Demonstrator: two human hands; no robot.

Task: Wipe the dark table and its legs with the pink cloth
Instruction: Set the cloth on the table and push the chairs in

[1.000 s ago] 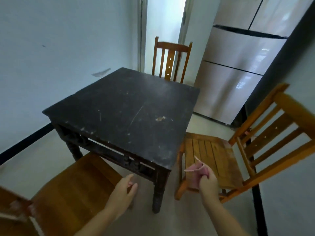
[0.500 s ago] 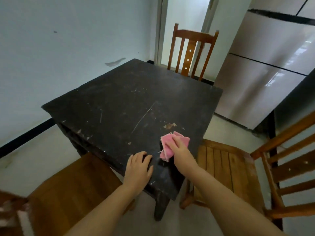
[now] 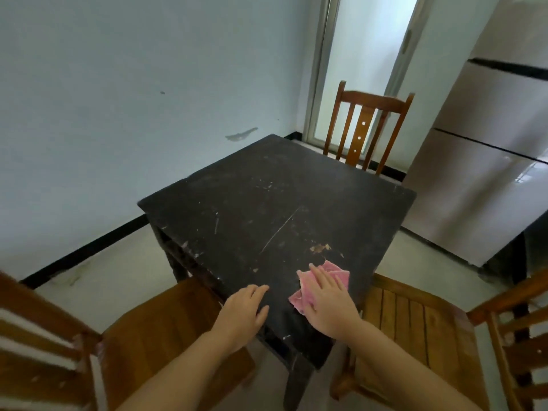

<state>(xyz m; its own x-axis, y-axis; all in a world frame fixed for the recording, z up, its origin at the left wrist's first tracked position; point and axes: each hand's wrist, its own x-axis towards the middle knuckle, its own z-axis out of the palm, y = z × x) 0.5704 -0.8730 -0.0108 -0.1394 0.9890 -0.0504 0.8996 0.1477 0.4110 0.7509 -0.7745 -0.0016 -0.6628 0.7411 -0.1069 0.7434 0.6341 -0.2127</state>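
My right hand (image 3: 327,301) presses the cloth (image 3: 308,287) flat on the near tabletop (image 3: 267,215) for wiping; left hand (image 3: 241,311) rests open, steadying.

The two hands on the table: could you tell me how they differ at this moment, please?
The right hand lies flat on the pink cloth, pressing it onto the dark table; the left hand rests on bare tabletop, holding nothing. The right hand's fingers look straight, the left hand's slightly bent. Both sit at the table's near corner.
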